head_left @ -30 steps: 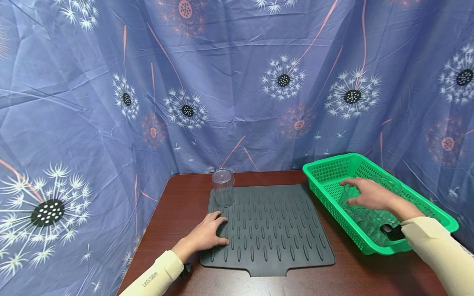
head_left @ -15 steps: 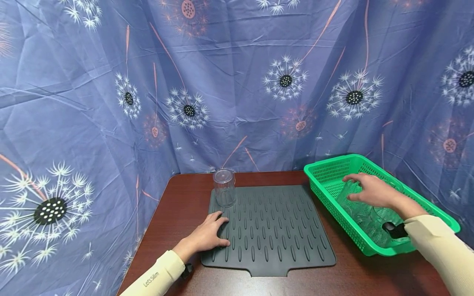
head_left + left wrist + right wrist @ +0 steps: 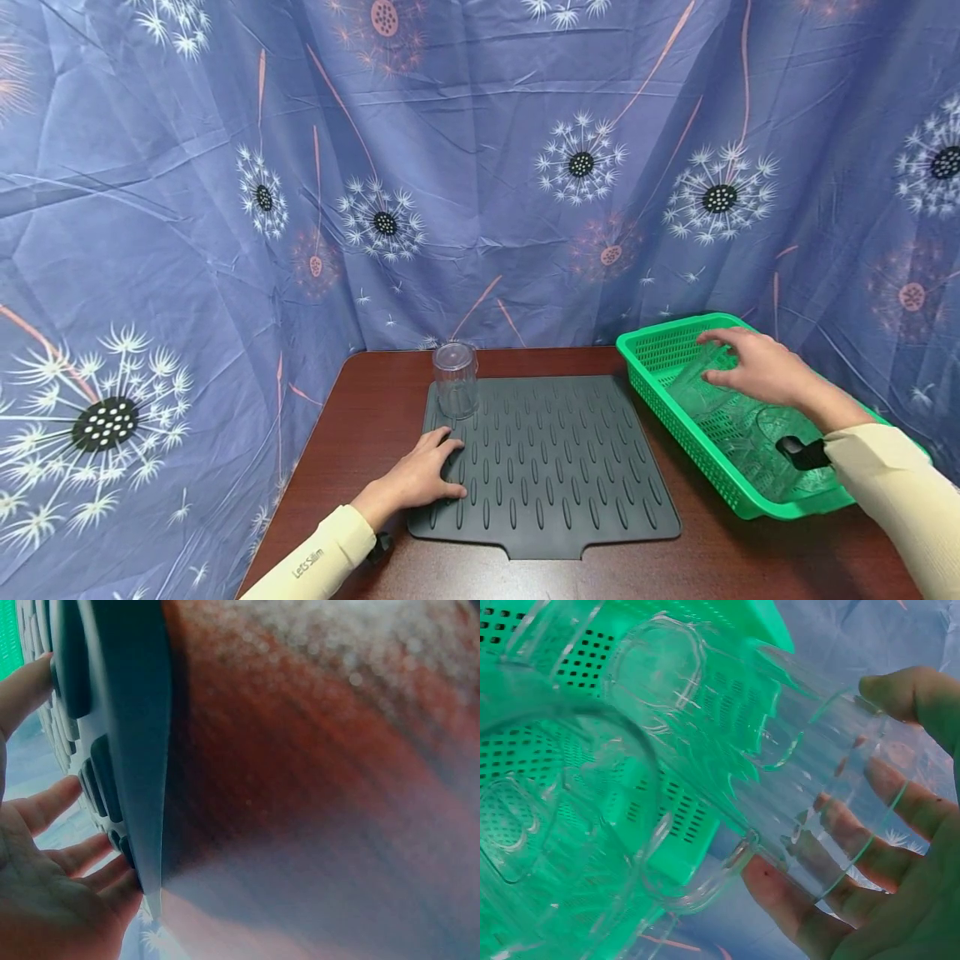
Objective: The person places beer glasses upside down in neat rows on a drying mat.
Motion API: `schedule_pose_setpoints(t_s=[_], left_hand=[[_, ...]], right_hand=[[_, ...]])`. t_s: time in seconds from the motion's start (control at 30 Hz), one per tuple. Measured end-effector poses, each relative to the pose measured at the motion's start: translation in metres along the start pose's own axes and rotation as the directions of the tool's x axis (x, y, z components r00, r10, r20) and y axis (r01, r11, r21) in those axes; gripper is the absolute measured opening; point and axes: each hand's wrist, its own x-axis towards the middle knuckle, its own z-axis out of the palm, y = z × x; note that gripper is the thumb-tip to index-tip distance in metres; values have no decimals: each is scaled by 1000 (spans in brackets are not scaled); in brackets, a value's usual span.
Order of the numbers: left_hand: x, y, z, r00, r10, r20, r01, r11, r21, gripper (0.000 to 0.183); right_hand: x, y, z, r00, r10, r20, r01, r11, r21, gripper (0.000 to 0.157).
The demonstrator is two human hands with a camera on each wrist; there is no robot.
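Note:
My right hand point(image 3: 765, 367) is over the green basket, holding a clear glass mug point(image 3: 802, 765) with a handle. In the right wrist view, thumb and fingers wrap the mug's end from opposite sides; the mug lies tilted. My left hand point(image 3: 423, 475) rests on the left edge of the dark grey ridged mat point(image 3: 555, 467), fingers spread and holding nothing. In the left wrist view, its fingertips touch the ridged mat point(image 3: 139, 750). Another clear mug point(image 3: 455, 383) stands on the mat's far left corner, beyond the left hand.
The green perforated basket point(image 3: 667, 417) stands right of the mat, with several clear glass mugs point(image 3: 772, 442) inside. A brown wooden table point(image 3: 352, 417) lies below. A blue patterned curtain point(image 3: 480, 208) hangs behind and at both sides.
My right hand has shifted slightly right and up in the head view. The clear mug under it has swung to a more tilted position. My left hand has stayed in place.

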Motion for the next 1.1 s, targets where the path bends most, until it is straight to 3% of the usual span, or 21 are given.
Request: schedule_pose_setpoints(t_s=[0.3, 0.63, 0.87, 1.1], left_hand=[[-1, 1, -2, 1000, -5, 11, 5, 1000, 8, 72], [0, 1, -3, 1000, -2, 17, 2, 1000, 5, 72], [1, 1, -2, 1000, 5, 14, -5, 1000, 17, 73], [2, 2, -3, 999, 9, 32, -11, 999, 46, 73]], right_hand=[[6, -9, -8, 998, 42, -48, -41, 999, 18, 59], [10, -22, -11, 976, 79, -203, -69, 996, 55, 54], [12, -39, -12, 955, 64, -291, -33, 993, 109, 53], [11, -54, -3, 948, 65, -313, 1, 979, 205, 55]])
